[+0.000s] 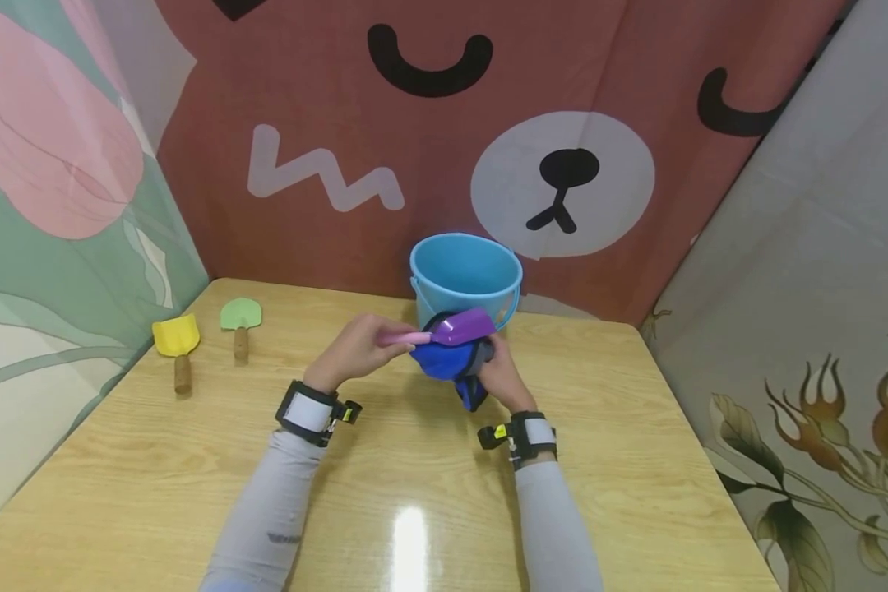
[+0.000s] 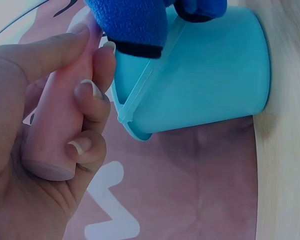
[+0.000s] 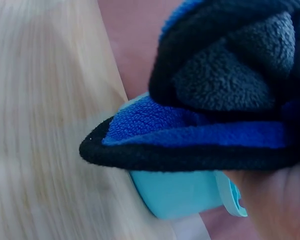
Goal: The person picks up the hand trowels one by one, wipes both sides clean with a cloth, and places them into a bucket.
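Observation:
My left hand [image 1: 360,349] grips the pink handle [image 2: 57,115] of a toy shovel whose purple scoop [image 1: 464,326] points to the right. A blue cloth [image 1: 444,362] with black edging and a grey underside is bunched in my right hand [image 1: 501,372]. It lies right under the purple scoop, and one corner hangs down. In the right wrist view the folded cloth [image 3: 155,117] covers most of the fingers. Both hands are held over the table, just in front of a light-blue bucket [image 1: 468,267].
At the left of the wooden table [image 1: 385,477] lie a yellow shovel [image 1: 178,337] and a green shovel [image 1: 241,315], both with wooden handles. The bucket stands at the back against a brown bear-print curtain [image 1: 326,99]. Printed curtains also hang at both sides.

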Motion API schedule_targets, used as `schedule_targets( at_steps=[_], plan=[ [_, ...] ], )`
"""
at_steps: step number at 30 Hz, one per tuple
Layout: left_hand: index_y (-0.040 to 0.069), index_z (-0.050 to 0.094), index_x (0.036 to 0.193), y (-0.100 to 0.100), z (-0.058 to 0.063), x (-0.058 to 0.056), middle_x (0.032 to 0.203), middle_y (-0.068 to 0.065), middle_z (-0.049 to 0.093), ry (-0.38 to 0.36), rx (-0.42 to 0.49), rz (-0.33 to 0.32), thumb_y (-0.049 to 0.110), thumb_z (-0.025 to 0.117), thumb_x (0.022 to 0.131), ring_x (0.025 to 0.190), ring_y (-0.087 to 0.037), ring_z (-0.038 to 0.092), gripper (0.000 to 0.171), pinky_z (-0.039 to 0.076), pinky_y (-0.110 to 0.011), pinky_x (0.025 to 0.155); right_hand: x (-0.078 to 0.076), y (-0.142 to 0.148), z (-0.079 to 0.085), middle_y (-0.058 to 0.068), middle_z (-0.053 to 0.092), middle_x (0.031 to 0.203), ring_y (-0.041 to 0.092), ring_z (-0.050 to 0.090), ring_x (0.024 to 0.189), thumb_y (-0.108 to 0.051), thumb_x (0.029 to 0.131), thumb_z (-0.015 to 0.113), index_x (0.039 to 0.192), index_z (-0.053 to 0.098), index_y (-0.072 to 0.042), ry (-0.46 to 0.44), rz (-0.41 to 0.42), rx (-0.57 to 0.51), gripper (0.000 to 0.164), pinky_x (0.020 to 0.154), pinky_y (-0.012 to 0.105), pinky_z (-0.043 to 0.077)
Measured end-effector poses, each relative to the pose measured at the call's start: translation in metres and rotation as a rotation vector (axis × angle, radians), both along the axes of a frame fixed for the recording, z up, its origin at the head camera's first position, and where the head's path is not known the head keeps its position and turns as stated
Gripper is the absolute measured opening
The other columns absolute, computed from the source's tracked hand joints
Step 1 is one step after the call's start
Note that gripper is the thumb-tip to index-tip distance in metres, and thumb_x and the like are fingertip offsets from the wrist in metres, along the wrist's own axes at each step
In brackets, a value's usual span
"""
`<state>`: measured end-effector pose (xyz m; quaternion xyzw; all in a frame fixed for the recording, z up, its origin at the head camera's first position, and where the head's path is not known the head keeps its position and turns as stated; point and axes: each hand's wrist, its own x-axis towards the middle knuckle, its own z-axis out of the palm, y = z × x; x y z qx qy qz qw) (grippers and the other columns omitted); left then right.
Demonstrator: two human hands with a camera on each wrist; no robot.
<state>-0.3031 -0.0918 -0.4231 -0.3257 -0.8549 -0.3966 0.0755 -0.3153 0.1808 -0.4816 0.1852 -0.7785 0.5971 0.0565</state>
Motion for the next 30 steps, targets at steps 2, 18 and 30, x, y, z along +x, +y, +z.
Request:
schedule_targets(
  at_steps=[2, 18, 30],
  plan=[
    [0.008, 0.077, 0.118, 0.001, 0.0, 0.0, 0.109, -0.008, 0.077, -0.001, 0.003, -0.006, 0.019, 0.076, 0.093, 0.091, -0.015, 0.075, 0.027, 0.059, -0.033, 0.075, 0.0, -0.001, -0.001, 0.023, 0.053, 0.141, 0.036, 0.045, 0.137, -0.005, 0.094, 0.067, 0.14, 0.051, 0.001, -0.002, 0.0, 0.006, 0.049, 0.118, 0.054, 0.027],
    [0.008, 0.078, 0.115, -0.001, -0.001, 0.0, 0.104, -0.005, 0.078, 0.022, -0.062, 0.036, 0.019, 0.079, 0.09, 0.092, -0.017, 0.074, 0.027, 0.058, -0.039, 0.082, -0.002, 0.011, 0.001, 0.019, 0.05, 0.146, 0.034, 0.042, 0.14, -0.005, 0.096, 0.066, 0.143, 0.052, -0.005, -0.003, -0.001, -0.031, 0.05, 0.117, 0.054, 0.03],
    [0.008, 0.078, 0.114, -0.006, 0.0, -0.001, 0.1, -0.003, 0.078, 0.029, -0.098, 0.04, 0.018, 0.079, 0.09, 0.076, -0.012, 0.065, 0.026, 0.053, -0.032, 0.072, 0.021, 0.011, 0.033, 0.025, 0.056, 0.137, 0.035, 0.046, 0.134, 0.001, 0.094, 0.065, 0.135, 0.053, 0.005, -0.032, -0.015, -0.043, 0.044, 0.115, 0.052, 0.032]
  ],
)
